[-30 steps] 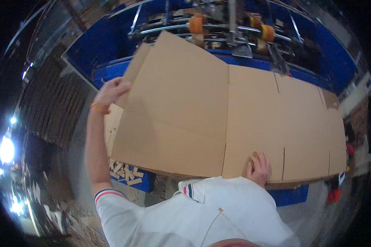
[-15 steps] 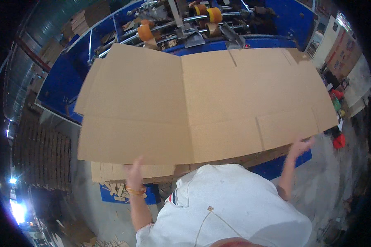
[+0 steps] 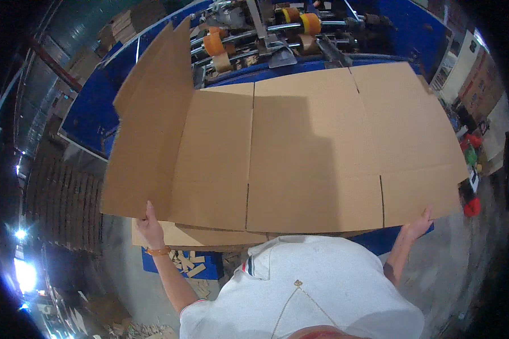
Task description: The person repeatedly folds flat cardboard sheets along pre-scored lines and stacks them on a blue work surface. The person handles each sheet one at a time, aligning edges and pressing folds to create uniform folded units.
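A large brown cardboard sheet (image 3: pixel 288 152), creased and slotted, stretches across in front of me. Its left panel (image 3: pixel 147 141) tilts up along a crease and casts a shadow over the middle. My left hand (image 3: pixel 151 229) grips the near edge of that panel, thumb on top and fingers hidden beneath. At the near right corner my right hand (image 3: pixel 417 225) pinches the sheet the same way, its thumb on the upper face. Below the near edge, more flat cardboard (image 3: pixel 209 237) shows, partly covered by the sheet.
Beyond the sheet stands a blue machine (image 3: pixel 90 124) with metal shafts and orange rollers (image 3: pixel 214 42). Stacked cardboard (image 3: pixel 62 206) is at the left. Cardboard scraps (image 3: pixel 186 263) lie on a blue surface beside my left forearm. A red object (image 3: pixel 472 207) sits at the right.
Both hands have closed on the sheet's near edge, the left one having moved left. The sheet has opened out to show more panels, and its left panel now stands up steeply.
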Action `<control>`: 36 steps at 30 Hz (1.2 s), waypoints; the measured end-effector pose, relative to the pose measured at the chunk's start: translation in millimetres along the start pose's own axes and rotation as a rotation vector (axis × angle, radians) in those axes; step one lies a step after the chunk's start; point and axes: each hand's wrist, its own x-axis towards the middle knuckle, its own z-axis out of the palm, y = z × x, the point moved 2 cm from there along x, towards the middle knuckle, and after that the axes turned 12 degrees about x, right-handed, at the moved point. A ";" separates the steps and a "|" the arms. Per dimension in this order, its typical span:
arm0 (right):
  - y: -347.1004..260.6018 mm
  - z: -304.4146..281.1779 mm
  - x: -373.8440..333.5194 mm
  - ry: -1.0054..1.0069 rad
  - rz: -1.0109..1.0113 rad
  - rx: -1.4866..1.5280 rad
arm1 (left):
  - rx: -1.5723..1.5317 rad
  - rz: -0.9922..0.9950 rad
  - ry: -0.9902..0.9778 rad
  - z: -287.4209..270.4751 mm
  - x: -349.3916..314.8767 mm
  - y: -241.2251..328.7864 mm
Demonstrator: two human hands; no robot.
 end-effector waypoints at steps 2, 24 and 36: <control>-17.0 24.2 -25.8 -0.027 -0.040 0.022 | 0.035 -0.015 0.003 9.0 -7.3 9.6; 86.2 87.3 -45.1 -1.801 -0.988 -0.959 | 0.330 0.858 -0.745 154.3 -114.0 68.1; 109.3 108.4 -52.7 -1.941 -1.027 -1.029 | 0.248 0.900 -0.709 172.0 -61.8 59.3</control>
